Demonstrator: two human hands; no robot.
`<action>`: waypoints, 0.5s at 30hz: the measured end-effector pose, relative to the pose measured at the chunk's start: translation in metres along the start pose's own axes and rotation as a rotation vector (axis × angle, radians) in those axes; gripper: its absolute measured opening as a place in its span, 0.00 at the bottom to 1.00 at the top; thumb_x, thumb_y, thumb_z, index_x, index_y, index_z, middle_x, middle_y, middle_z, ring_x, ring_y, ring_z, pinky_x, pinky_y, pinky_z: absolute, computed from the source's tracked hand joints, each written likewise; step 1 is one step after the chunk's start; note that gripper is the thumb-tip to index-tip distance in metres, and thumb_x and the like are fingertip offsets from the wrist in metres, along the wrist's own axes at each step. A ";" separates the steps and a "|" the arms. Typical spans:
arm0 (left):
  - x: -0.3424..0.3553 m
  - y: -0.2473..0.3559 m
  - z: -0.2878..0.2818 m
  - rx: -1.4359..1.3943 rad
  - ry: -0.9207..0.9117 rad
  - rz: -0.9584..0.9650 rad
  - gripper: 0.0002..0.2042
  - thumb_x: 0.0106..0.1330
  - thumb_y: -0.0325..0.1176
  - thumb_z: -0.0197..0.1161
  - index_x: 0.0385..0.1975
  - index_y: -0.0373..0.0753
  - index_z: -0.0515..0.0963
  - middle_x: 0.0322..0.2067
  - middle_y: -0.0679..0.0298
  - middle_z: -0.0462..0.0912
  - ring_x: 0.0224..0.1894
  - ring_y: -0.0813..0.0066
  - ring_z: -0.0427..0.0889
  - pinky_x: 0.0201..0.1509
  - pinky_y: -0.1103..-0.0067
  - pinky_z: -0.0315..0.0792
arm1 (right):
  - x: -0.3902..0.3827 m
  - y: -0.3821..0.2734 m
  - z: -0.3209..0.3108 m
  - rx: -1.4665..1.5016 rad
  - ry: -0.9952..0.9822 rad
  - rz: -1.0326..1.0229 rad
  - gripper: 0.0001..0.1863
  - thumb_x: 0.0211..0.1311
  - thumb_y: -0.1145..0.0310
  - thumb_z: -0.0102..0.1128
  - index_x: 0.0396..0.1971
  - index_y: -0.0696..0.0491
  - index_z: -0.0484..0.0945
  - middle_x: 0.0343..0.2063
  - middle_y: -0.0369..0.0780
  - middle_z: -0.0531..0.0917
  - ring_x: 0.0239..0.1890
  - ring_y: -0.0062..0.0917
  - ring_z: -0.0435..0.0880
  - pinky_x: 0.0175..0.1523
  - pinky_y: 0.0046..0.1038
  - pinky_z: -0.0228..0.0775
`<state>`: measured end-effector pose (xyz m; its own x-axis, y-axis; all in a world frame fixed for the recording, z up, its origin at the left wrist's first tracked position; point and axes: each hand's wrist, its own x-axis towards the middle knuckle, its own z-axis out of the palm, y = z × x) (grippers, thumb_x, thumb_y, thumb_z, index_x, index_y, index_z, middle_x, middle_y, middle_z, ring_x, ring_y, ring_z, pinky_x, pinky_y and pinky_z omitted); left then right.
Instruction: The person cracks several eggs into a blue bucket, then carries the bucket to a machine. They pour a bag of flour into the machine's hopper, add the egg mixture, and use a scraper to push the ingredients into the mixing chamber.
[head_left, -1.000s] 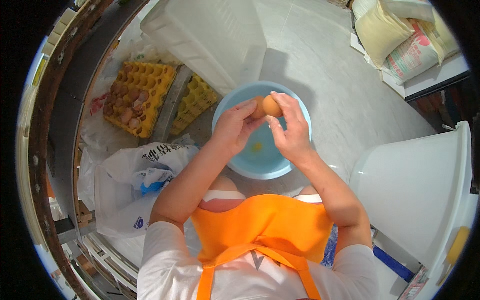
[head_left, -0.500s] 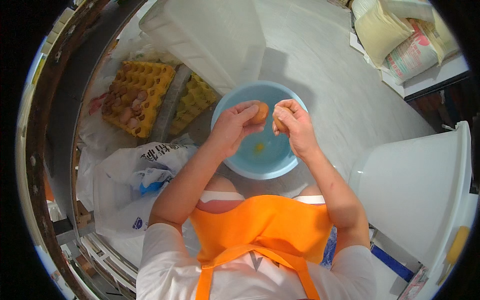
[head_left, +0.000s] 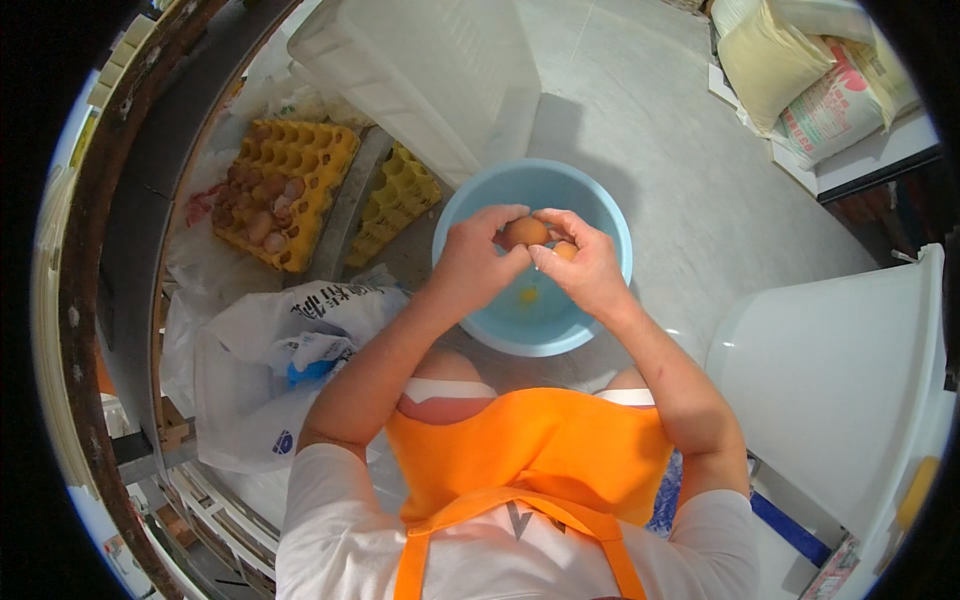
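Both my hands meet over a light blue basin (head_left: pixel 612 215). My left hand (head_left: pixel 478 255) is closed around a brown egg (head_left: pixel 527 232), its thumb and fingertips curled over the shell. My right hand (head_left: pixel 590 268) is closed on a second brown egg (head_left: pixel 565 251), with its fingertips up against the first one. The fingers hide part of both shells, so I cannot tell whether either is cracked. Below, a yellow yolk (head_left: pixel 529 297) lies at the basin's bottom.
To the left, a yellow egg tray (head_left: pixel 325 165) holds several brown shells (head_left: pixel 262 212), with another yellow tray (head_left: pixel 395 205) beside it. A white plastic bag (head_left: pixel 235 390) lies nearer. A tall translucent bin (head_left: pixel 430 80) stands behind the basin, a white tub (head_left: pixel 820 380) at right, sacks (head_left: pixel 770 65) far right.
My hands, apart half a second ago with one egg in each, have come together over the basin. The two eggs are now side by side between my fingers.
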<state>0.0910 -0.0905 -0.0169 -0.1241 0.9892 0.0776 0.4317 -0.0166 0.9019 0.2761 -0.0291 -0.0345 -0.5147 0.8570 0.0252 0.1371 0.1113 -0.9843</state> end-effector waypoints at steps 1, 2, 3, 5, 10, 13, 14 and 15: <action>0.000 0.001 0.000 0.010 0.004 0.002 0.22 0.62 0.27 0.67 0.58 0.35 0.81 0.44 0.56 0.89 0.43 0.71 0.89 0.48 0.74 0.82 | 0.001 0.002 0.000 0.004 -0.004 -0.007 0.26 0.60 0.65 0.70 0.57 0.59 0.81 0.50 0.50 0.88 0.54 0.35 0.88 0.61 0.34 0.78; 0.000 0.002 -0.001 0.019 0.007 0.005 0.22 0.62 0.27 0.68 0.58 0.35 0.81 0.44 0.56 0.89 0.43 0.71 0.89 0.48 0.74 0.82 | 0.001 0.003 0.000 0.007 -0.007 -0.013 0.26 0.60 0.65 0.70 0.58 0.59 0.81 0.50 0.50 0.88 0.55 0.36 0.88 0.61 0.34 0.78; 0.000 0.003 0.001 0.026 0.011 0.006 0.22 0.62 0.27 0.68 0.58 0.36 0.81 0.44 0.55 0.89 0.42 0.70 0.89 0.48 0.74 0.82 | 0.001 0.003 0.000 0.008 -0.025 -0.005 0.26 0.61 0.67 0.69 0.59 0.60 0.80 0.50 0.48 0.88 0.54 0.32 0.87 0.61 0.32 0.77; -0.001 0.005 0.000 0.066 -0.003 0.005 0.21 0.62 0.27 0.68 0.58 0.36 0.82 0.44 0.55 0.89 0.43 0.69 0.90 0.49 0.74 0.83 | 0.001 0.002 0.000 0.010 -0.060 0.011 0.27 0.63 0.70 0.68 0.61 0.61 0.77 0.51 0.42 0.86 0.54 0.25 0.84 0.61 0.29 0.76; -0.001 -0.001 -0.005 0.060 -0.040 0.000 0.21 0.63 0.28 0.69 0.58 0.37 0.82 0.45 0.56 0.89 0.43 0.70 0.90 0.50 0.74 0.83 | -0.001 0.003 0.004 -0.008 -0.012 -0.001 0.27 0.58 0.65 0.69 0.58 0.60 0.80 0.51 0.52 0.88 0.55 0.39 0.89 0.60 0.34 0.79; 0.001 0.005 -0.012 0.065 -0.095 -0.052 0.22 0.63 0.28 0.70 0.60 0.38 0.82 0.46 0.56 0.89 0.43 0.71 0.89 0.50 0.75 0.82 | -0.001 0.003 0.005 -0.045 -0.015 -0.007 0.27 0.57 0.65 0.69 0.57 0.59 0.80 0.50 0.53 0.88 0.54 0.40 0.89 0.60 0.34 0.79; 0.001 0.009 -0.015 0.070 -0.122 -0.078 0.23 0.63 0.28 0.70 0.60 0.38 0.82 0.46 0.56 0.89 0.44 0.72 0.89 0.50 0.75 0.82 | 0.000 0.003 0.005 -0.057 -0.016 -0.007 0.27 0.57 0.65 0.69 0.57 0.59 0.80 0.50 0.53 0.88 0.54 0.40 0.89 0.60 0.34 0.79; 0.002 0.011 -0.018 0.075 -0.149 -0.104 0.23 0.63 0.28 0.70 0.61 0.38 0.82 0.47 0.57 0.89 0.44 0.73 0.89 0.50 0.76 0.82 | 0.000 0.003 0.005 -0.071 -0.020 -0.008 0.27 0.57 0.66 0.69 0.57 0.59 0.81 0.49 0.52 0.88 0.53 0.41 0.89 0.60 0.34 0.79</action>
<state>0.0799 -0.0912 0.0008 -0.0404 0.9957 -0.0832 0.4895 0.0923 0.8671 0.2724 -0.0309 -0.0385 -0.5325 0.8459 0.0290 0.1920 0.1541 -0.9692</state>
